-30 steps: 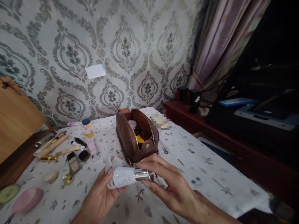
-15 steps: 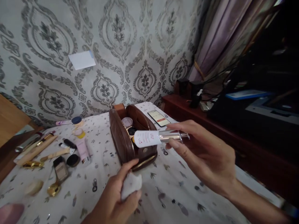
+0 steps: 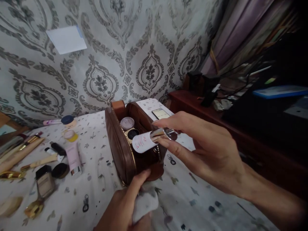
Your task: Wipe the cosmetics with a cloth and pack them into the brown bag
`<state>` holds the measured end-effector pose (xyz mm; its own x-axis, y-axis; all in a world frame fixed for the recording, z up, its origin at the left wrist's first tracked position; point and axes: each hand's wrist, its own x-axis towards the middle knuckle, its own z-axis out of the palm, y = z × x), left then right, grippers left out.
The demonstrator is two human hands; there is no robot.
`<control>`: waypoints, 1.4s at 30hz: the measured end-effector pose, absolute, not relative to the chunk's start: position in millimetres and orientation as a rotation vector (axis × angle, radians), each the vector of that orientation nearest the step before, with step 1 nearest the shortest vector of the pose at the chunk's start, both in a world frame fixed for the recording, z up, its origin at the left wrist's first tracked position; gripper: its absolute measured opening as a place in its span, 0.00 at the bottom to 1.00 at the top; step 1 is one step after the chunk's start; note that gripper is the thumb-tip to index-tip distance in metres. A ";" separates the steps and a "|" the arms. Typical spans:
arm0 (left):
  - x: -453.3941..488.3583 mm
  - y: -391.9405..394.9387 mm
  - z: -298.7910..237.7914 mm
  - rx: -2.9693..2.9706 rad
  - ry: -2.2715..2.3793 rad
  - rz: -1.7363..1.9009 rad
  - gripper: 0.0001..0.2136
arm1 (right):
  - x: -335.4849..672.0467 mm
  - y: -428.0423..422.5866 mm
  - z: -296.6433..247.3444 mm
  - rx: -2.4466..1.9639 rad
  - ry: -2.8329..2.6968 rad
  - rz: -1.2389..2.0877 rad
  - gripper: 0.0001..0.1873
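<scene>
At six o'clock the left hand [image 3: 127,207] is clutching a white wad [image 3: 145,203], the right hand [image 3: 209,154] is pinching a silver-capped white tube [image 3: 142,142] over an open brown leather bag [image 3: 116,146], a pale-pink tube [image 3: 73,157] is lying outside at ten, and a round lilac container [image 3: 127,123] already inside at twelve.

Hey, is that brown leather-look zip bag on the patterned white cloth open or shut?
Open. The brown leather-look zip bag has its gold zipper edges spread apart, showing a round, pale-topped container inside.
</scene>
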<state>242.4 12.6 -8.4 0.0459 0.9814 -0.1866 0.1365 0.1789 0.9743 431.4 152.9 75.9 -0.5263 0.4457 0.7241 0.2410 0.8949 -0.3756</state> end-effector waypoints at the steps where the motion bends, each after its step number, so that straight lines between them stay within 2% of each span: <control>1: 238.2 13.9 -18.2 1.222 1.336 0.948 0.29 | 430.4 155.9 76.0 -0.489 -2.191 0.302 0.13; 3: 231.8 21.9 -40.7 1.304 1.332 0.904 0.30 | 428.3 161.3 76.7 -0.479 -2.283 0.340 0.12; 8: 234.7 52.4 -90.6 1.459 1.239 0.805 0.20 | 420.9 170.6 80.7 -0.446 -2.527 0.388 0.10; 14: 235.4 61.1 -126.7 1.508 1.156 0.836 0.24 | 409.7 173.4 79.7 -0.391 -2.675 0.396 0.08; 21: 228.9 65.6 -160.6 1.512 1.163 0.822 0.21 | 401.7 172.7 71.2 -0.335 -2.819 0.255 0.09; 25: 231.1 66.9 -173.1 1.522 1.169 0.810 0.21 | 398.1 175.6 66.0 -0.228 -2.910 0.167 0.09; 31: 231.1 71.7 -180.4 1.534 1.181 0.806 0.20 | 401.0 177.9 64.6 -0.223 -2.991 0.073 0.03; 42: 226.2 70.9 -176.0 1.534 1.172 0.818 0.20 | 396.4 176.6 70.2 -0.241 -3.011 0.037 0.05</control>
<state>226.2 70.9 -176.0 0.3025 0.9516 -0.0549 0.2766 -0.0325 0.9604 396.4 176.6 70.2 -0.9801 0.1597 0.1181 0.1567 0.9871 -0.0340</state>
